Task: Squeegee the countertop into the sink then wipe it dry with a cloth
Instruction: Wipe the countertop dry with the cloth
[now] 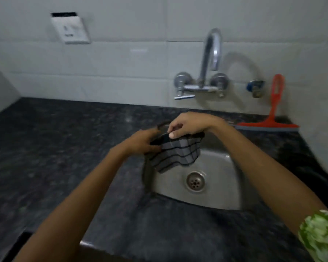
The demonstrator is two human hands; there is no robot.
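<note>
A grey cloth (178, 156) with dark check lines hangs over the steel sink (216, 178), held up by both hands. My left hand (142, 141) grips its left edge. My right hand (187, 123) pinches its top edge between thumb and fingers. The red squeegee (273, 114) leans against the tiled wall at the back right, its grey blade resting on the dark speckled countertop (64, 148). Neither hand touches the squeegee.
A chrome wall tap (210, 59) curves over the sink. A small blue valve (254, 87) sits on the wall beside the squeegee. A white switch plate (70, 29) is on the wall at the upper left. The counter's front edge runs at the lower left.
</note>
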